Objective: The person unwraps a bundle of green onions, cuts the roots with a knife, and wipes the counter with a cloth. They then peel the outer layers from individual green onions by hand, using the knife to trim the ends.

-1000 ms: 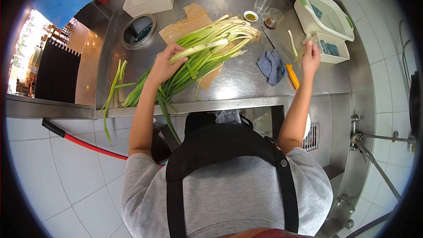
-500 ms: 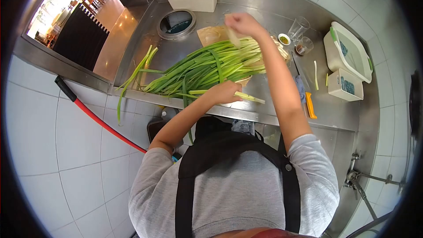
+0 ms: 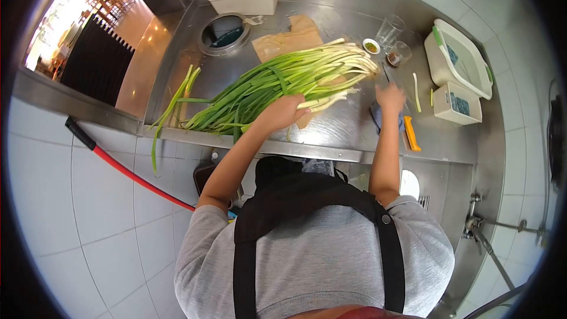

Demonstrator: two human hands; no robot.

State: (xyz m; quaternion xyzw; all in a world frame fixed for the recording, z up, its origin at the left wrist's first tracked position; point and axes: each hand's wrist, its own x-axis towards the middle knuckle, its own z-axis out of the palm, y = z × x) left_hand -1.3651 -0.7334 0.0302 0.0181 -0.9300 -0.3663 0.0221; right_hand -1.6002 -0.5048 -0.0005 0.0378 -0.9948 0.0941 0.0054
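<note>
A large bunch of spring onions (image 3: 254,91) lies across the steel counter, green leaves to the left and white root ends to the right. At its front edge my left hand (image 3: 283,112) is closed around one or more stalks, whose pale ends (image 3: 325,103) stick out to the right. My right hand (image 3: 390,98), smeared by motion, is over a blue-grey cloth (image 3: 376,117); its fingers do not show clearly. Just beyond the fingers is a thin dark blade-like strip (image 3: 385,73). Beside the cloth lies an orange knife handle (image 3: 411,134).
Brown paper (image 3: 282,43) lies behind the bunch, near a round opening (image 3: 224,34) with a pale scrap (image 3: 254,20) at its rim. Glasses (image 3: 390,29) and a small sauce dish (image 3: 371,46) stand at the back right. White tubs (image 3: 438,59) line the right side.
My right hand has come from behind the bunch down to the cloth. A pale scrap now lies by the round opening. My left hand's stalks now point further up and right.
</note>
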